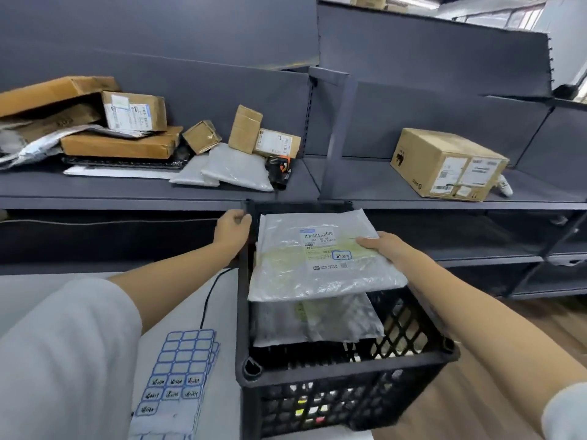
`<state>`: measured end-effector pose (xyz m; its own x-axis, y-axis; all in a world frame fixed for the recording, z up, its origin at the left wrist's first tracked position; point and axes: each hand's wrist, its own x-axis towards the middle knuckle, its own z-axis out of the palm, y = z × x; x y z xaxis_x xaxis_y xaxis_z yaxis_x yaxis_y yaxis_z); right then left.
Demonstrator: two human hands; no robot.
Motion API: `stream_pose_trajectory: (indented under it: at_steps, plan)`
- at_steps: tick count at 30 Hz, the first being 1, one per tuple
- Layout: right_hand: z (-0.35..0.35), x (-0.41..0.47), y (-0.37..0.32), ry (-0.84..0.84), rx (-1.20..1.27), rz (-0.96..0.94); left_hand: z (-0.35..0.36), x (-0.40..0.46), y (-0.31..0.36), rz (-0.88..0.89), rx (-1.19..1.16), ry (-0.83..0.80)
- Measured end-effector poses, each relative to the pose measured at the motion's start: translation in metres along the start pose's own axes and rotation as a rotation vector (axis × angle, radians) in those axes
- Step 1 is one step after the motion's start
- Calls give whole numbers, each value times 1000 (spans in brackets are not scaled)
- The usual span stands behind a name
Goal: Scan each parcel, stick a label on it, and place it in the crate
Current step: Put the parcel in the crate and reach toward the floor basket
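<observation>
My right hand grips the right edge of a grey plastic mailer parcel and holds it flat over the black lattice crate. The parcel carries a white shipping label and a small blue-bordered sticker. Beneath it, another grey mailer lies inside the crate. My left hand grasps the crate's far left corner. A sheet of blue-bordered label stickers lies on the white surface left of the crate. A black and orange scanner rests on the shelf.
The grey shelf holds several cardboard boxes and grey mailers on the left, and a larger cardboard box on the right. A black cable runs across the white surface. Wooden floor shows at the right.
</observation>
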<state>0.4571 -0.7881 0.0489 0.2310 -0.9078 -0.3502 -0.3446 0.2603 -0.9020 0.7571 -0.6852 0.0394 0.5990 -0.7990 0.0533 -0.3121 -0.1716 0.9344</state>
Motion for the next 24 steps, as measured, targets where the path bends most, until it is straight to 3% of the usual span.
stream_pose_trajectory:
  at_steps: [12, 17, 20, 22, 24]
  plan:
    - [54, 46, 43, 45, 17, -50, -24, -14, -36, -155, 108, 251]
    - [71, 54, 55, 255, -414, -153, -37, -11, -44, -230, 196, 322]
    - [81, 58, 62, 326, -893, -264, -41, -8, -50, -217, 255, 305]
    - [86, 61, 65, 334, -1230, -361, -43, -6, -53, -191, 324, 277]
    - [87, 67, 66, 254, -1350, -413, -43, -4, -57, -160, 408, 232]
